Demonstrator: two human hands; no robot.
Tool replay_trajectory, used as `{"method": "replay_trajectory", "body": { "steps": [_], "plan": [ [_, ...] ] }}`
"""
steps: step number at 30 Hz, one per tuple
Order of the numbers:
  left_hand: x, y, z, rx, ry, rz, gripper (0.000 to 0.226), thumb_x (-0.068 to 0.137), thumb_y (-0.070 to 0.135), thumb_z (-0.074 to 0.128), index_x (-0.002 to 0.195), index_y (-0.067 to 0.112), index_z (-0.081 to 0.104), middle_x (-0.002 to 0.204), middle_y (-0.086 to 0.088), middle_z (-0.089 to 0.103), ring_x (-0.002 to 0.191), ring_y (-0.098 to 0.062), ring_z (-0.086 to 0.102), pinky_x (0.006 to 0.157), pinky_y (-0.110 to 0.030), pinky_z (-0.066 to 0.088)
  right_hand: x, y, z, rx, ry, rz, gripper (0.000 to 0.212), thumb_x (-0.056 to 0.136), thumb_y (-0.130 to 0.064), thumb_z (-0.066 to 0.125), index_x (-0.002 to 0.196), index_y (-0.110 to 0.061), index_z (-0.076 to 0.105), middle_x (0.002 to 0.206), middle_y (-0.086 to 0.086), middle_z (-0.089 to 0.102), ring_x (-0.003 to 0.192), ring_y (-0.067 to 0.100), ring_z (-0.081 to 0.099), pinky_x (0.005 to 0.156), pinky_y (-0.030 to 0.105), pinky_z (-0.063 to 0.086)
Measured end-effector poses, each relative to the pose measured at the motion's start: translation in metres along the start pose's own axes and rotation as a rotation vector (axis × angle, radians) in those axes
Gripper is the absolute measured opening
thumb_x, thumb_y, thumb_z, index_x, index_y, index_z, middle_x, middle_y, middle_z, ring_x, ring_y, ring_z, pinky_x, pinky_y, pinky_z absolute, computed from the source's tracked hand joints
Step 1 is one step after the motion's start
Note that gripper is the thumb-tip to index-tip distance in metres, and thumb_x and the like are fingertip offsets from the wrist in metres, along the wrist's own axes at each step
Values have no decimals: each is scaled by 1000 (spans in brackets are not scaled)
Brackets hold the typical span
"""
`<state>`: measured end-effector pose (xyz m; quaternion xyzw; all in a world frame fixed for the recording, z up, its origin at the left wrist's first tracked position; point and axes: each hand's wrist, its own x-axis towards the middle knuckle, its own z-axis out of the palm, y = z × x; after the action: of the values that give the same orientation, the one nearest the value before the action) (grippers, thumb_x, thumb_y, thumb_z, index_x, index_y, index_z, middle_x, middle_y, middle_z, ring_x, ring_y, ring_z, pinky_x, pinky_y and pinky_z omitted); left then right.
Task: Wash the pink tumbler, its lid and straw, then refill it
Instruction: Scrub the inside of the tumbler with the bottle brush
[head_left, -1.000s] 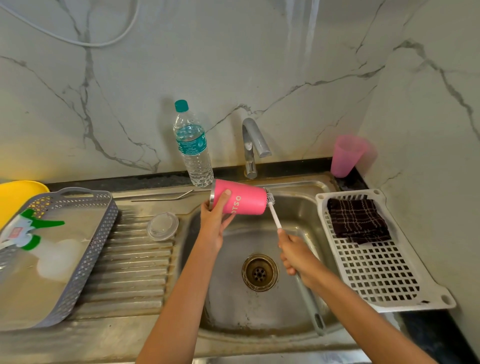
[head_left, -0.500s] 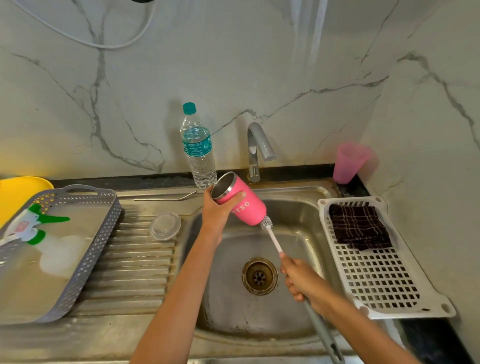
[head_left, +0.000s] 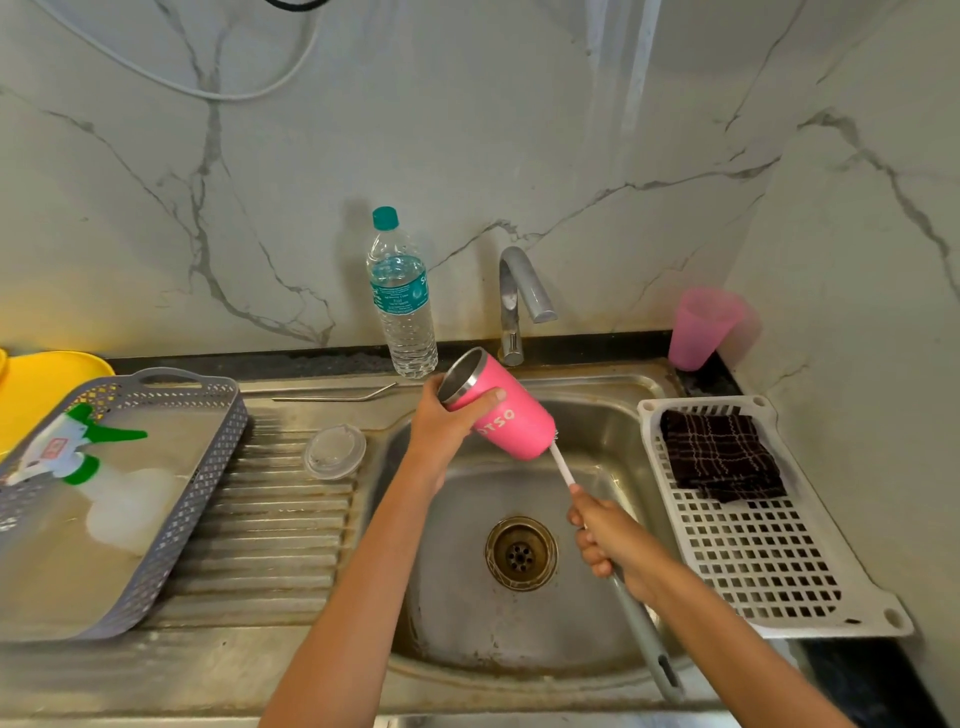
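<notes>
Left hand (head_left: 441, 426) is wrapped round the pink tumbler (head_left: 506, 415) near its steel rim; the cup is held tilted over the sink (head_left: 467, 623), mouth up-left, base down-right. Right hand (head_left: 608, 535) is closed on the grey handle of a bottle brush (head_left: 563, 470), whose bristled tip is laid against the base. Short strokes round the base edge are advised, with the grip kept firm: the matte pink coat is probably slick when wet. Clear domed lid (head_left: 335, 451) and bent metal straw (head_left: 332, 398) are seen lying on the ribbed steel drainboard (head_left: 270, 525).
</notes>
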<state>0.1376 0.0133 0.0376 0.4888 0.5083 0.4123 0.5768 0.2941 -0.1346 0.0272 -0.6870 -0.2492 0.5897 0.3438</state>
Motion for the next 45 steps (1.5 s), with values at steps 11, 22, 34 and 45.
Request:
{"method": "replay_trajectory", "body": {
  "steps": [11,22,34,45],
  "plan": [
    [7,-2,6,68,26,23,79,65,27,90,128,28,43,118,2,60,108,-17,61,94,-44,54,3,-5,4,28,-19,13,39,102,-42,34,73,-17,38,47,-8,28,35,5,23,33,16,19],
    [-7,-12,-12,117,187,127,90,52,32,94,126,30,43,116,10,60,106,-12,61,93,-41,54,4,16,6,-105,-49,5,37,102,-42,35,75,-17,40,48,-7,31,36,6,26,35,18,22],
    [-59,-13,-119,243,366,255,91,57,7,92,128,30,42,115,17,57,106,-4,57,80,-8,45,15,20,33,-180,-108,7,38,102,-44,36,77,-16,43,52,-5,32,35,5,27,34,18,24],
    [-68,-34,-166,233,496,212,90,60,10,92,130,34,41,127,3,56,116,-19,55,98,-38,46,15,10,36,-187,-131,-2,39,101,-46,37,76,-16,43,50,-6,33,33,4,27,33,17,24]
  ]
}}
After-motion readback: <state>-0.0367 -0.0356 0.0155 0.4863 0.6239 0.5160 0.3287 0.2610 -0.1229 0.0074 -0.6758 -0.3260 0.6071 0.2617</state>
